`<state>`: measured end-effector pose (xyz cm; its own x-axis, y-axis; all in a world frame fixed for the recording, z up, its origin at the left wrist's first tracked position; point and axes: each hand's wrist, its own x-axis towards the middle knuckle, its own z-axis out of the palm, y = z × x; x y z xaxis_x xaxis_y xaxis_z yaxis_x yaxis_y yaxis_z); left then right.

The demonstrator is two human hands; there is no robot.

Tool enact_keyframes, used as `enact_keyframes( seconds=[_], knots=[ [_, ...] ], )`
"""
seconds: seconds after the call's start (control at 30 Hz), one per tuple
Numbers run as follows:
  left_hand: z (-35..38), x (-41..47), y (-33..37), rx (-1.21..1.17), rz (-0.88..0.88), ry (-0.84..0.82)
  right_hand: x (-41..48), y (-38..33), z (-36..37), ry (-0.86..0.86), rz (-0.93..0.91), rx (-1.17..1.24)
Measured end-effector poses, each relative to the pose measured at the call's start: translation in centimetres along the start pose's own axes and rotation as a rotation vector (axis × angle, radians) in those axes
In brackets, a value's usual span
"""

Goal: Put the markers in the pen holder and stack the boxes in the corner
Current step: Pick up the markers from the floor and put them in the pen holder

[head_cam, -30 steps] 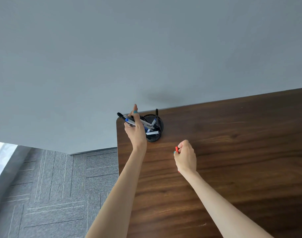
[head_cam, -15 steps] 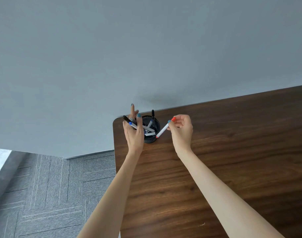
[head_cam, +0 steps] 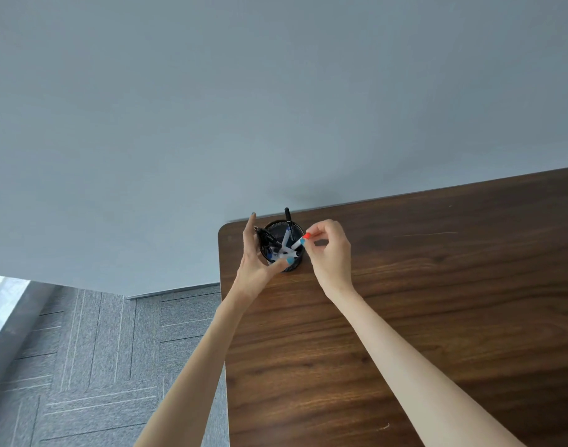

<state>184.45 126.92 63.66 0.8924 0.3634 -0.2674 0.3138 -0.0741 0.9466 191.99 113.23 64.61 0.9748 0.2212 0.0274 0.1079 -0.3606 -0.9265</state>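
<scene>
A black mesh pen holder (head_cam: 293, 268) stands at the far left corner of the dark wooden table (head_cam: 437, 285). Several markers stand inside it, one black marker (head_cam: 288, 217) upright at the back. My left hand (head_cam: 260, 256) wraps the holder's left side and holds markers (head_cam: 267, 237) whose tips dip into the holder. My right hand (head_cam: 329, 253) pinches the red cap end of a white marker (head_cam: 298, 244), whose lower end slants down into the holder. No boxes are in view.
A plain grey wall (head_cam: 276, 108) rises right behind the table's far edge. Left of the table lies grey carpet-tile floor (head_cam: 99, 366), with a bright window strip (head_cam: 2, 301) at the far left.
My right hand lifted the red-capped marker from the table to the holder and lowered its end in. My left hand's markers tipped further down into the holder.
</scene>
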Motion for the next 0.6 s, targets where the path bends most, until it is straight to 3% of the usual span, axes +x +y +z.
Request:
enact_keyframes(
  seconds=[0.1,0.23,0.6],
  knots=[
    [-0.5,-0.1,-0.8,0.055,-0.008,-0.036,-0.1,1.0,0.2,-0.089,0.031,-0.090],
    [-0.7,0.2,-1.0,0.129,-0.041,-0.035,-0.1,1.4,0.5,-0.172,0.130,-0.009],
    [-0.7,2.5,-0.7,0.113,-0.074,-0.026,1.9,1.3,0.8,-0.194,0.175,0.105]
  ],
)
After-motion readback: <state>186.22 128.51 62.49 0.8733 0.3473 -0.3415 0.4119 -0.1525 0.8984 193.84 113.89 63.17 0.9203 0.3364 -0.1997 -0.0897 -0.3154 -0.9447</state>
